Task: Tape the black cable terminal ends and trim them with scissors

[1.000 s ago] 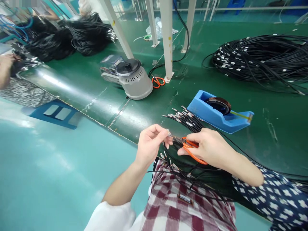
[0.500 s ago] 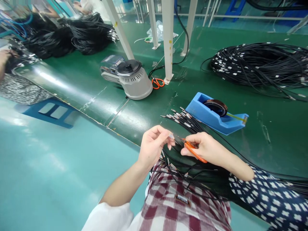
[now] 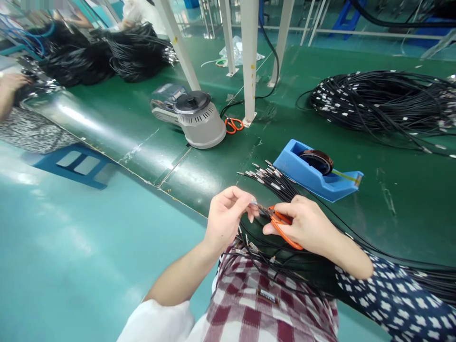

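My left hand (image 3: 230, 213) pinches a small pale cable end between thumb and forefinger, near the table edge. Orange-handled scissors (image 3: 285, 232) are in my right hand (image 3: 308, 223), their blades pointing left at the pinched end. The scissors' handles are spread somewhat apart. Behind my hands lies a bundle of black cables (image 3: 281, 186) with pale, metal-tipped ends on the green table. More loose black cables run below my hands across the checked apron (image 3: 249, 304).
Behind the bundle sits a blue tape dispenser (image 3: 313, 178). A grey round machine (image 3: 203, 123) stands further left, beside other orange scissors (image 3: 234, 125) and a white post (image 3: 250, 66). Coiled cables (image 3: 377, 102) lie at right. Another person's hand (image 3: 14, 83) is at far left.
The scissors have turned and their handles have spread wider, with the blades closer to the pinched end. My left hand has barely moved. The view has shifted slightly.
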A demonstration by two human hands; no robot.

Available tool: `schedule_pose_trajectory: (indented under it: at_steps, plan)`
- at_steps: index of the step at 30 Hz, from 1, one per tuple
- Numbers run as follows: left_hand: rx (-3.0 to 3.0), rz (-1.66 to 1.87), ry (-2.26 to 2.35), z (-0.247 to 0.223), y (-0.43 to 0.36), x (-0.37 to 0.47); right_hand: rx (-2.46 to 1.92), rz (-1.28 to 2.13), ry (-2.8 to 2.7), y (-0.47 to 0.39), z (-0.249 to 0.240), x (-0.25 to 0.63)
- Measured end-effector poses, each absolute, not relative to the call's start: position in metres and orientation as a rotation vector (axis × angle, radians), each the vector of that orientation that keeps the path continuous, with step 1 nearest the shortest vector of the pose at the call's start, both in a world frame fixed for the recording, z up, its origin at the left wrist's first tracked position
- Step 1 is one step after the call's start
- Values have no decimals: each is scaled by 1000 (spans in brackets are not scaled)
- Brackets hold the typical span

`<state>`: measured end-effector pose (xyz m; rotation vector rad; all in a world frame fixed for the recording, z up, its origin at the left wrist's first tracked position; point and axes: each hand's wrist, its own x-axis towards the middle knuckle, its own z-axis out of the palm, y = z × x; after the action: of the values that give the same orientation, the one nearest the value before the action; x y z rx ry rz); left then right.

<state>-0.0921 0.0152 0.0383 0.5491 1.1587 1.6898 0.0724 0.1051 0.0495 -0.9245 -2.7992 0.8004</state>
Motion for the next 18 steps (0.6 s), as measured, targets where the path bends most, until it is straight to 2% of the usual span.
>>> schedule_pose_trajectory:
  at_steps: [10, 18]
  plan:
    - [504, 1706, 1074, 39, 17, -87, -996, 1019, -2750, 99, 38, 75]
    - [552, 1769, 1049, 40, 18, -86, -1014, 754, -2671, 94, 47, 74]
